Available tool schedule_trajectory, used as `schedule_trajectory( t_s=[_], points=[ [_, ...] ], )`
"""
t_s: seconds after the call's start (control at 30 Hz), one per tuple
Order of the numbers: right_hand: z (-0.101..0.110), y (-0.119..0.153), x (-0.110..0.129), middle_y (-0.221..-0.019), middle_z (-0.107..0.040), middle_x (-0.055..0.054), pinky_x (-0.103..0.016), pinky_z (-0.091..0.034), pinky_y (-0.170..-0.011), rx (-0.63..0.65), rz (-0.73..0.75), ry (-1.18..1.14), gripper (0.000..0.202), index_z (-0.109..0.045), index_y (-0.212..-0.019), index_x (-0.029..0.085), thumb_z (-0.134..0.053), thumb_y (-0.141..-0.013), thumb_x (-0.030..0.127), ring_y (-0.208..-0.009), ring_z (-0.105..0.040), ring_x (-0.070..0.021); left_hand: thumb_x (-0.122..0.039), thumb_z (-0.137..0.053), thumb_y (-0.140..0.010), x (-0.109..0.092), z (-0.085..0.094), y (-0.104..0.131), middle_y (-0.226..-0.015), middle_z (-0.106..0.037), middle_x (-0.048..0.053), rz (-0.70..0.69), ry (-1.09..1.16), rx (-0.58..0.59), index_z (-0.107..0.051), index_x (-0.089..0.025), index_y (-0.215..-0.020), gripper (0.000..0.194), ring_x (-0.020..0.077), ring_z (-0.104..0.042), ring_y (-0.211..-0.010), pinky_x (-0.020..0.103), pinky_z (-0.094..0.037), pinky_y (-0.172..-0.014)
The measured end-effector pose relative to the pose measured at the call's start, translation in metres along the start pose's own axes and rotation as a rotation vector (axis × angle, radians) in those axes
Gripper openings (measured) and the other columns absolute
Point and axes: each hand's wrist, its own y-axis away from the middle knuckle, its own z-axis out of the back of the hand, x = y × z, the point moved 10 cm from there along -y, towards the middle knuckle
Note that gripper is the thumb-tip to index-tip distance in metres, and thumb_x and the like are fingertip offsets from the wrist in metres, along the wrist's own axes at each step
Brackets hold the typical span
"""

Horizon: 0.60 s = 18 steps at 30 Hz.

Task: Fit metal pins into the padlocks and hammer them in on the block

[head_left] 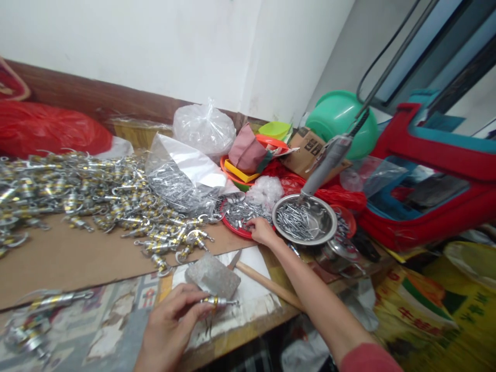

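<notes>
My left hand (pixel 170 320) pinches a small silver-and-brass metal fitting (pixel 220 301) between thumb and fingers, close to the bench edge. Just behind it sits a grey stone block (pixel 214 276) on a white sheet. A hammer with a wooden handle (pixel 273 288) lies beside the block and passes under my right forearm. My right hand (pixel 262 231) reaches into a red tray (pixel 239 233) of small metal pieces, its fingertips bent together among them. Whatever those fingers grip is too small to make out. Right of that hand stands a steel bowl (pixel 332 230) full of metal pins.
A large pile of similar fittings (pixel 112 196) spreads over cardboard on the left. Several more fittings (pixel 34 325) lie at the near left. A grey power screwdriver (pixel 327 163) hangs above the steel bowl. Bags, a green basin (pixel 344 121) and a red plastic stool (pixel 437 206) stand behind and right.
</notes>
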Motion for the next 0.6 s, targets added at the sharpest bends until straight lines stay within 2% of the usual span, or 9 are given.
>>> schedule_trajectory(
  t_s=[0.27, 0.37, 0.5, 0.6],
  points=[
    [-0.002, -0.012, -0.001, -0.108, -0.054, -0.006, -0.037, -0.047, -0.078, -0.058, -0.076, -0.088, 0.026, -0.051, -0.107, 0.016, -0.049, -0.085, 0.029, -0.092, -0.055, -0.0175, -0.033, -0.063, -0.065, 0.001, -0.006, -0.001, -0.065, -0.068, 0.001, 0.01, 0.002, 0.033, -0.071, -0.026, -0.063, 0.011, 0.0175, -0.063, -0.064, 0.023, -0.049, -0.058],
    [0.006, -0.013, -0.002, -0.107, -0.054, -0.006, -0.037, -0.047, -0.077, -0.122, -0.096, -0.141, 0.027, -0.051, -0.107, 0.015, -0.05, -0.085, 0.03, -0.091, -0.055, -0.0174, -0.032, -0.064, -0.065, 0.0, -0.005, 0.0, -0.065, -0.068, 0.001, 0.019, 0.001, 0.034, -0.071, -0.027, -0.064, 0.009, 0.0171, -0.063, -0.063, 0.022, -0.049, -0.057],
    [0.03, 0.008, 0.009, -0.097, -0.061, -0.007, -0.036, -0.044, -0.082, -0.263, -0.059, -0.268, 0.018, -0.059, -0.095, 0.014, -0.049, -0.085, 0.024, -0.091, -0.057, -0.0175, -0.03, -0.065, -0.063, 0.0, 0.0, 0.0, -0.067, -0.068, 0.001, 0.003, -0.017, 0.011, -0.071, -0.026, -0.065, 0.007, 0.0175, -0.063, -0.064, 0.023, -0.05, -0.059],
    [0.036, 0.042, 0.037, -0.085, -0.066, -0.005, -0.027, -0.047, -0.076, -0.304, 0.024, -0.404, 0.012, -0.066, -0.081, 0.015, -0.055, -0.078, 0.021, -0.082, -0.061, -0.0156, -0.028, -0.065, -0.064, 0.003, 0.0, 0.001, -0.069, -0.069, 0.001, 0.001, -0.03, 0.006, -0.071, -0.025, -0.069, 0.008, 0.0179, -0.064, -0.066, 0.025, -0.05, -0.062]
  ],
)
